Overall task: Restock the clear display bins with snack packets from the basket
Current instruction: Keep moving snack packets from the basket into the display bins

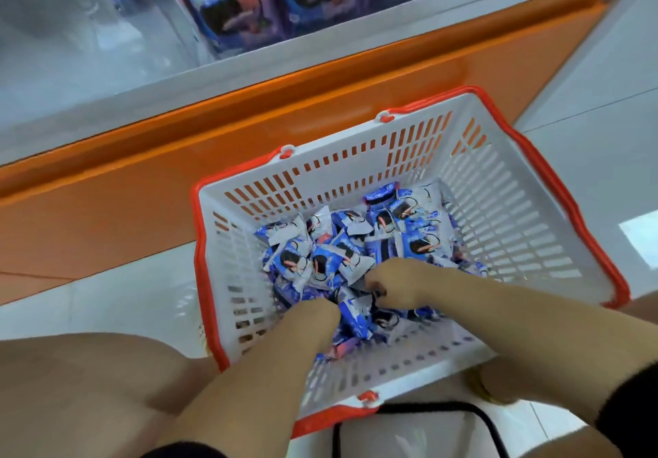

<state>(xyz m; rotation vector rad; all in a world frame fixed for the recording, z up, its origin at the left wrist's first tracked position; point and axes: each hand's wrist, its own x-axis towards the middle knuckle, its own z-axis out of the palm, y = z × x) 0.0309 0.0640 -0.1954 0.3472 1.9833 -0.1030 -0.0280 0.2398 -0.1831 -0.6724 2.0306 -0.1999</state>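
While basket [516, 215] long axis runs lower left to upper right, right hand [395, 286] clenches snack packets [409, 240], left hand [322, 309] buried, grip unclear.

blue-white snack packets [356, 240] heaped loose in white red-rimmed basket [498, 215]

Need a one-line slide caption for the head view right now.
Left hand and right hand dig into blue snack packets in a red-rimmed white basket below clear display bins.
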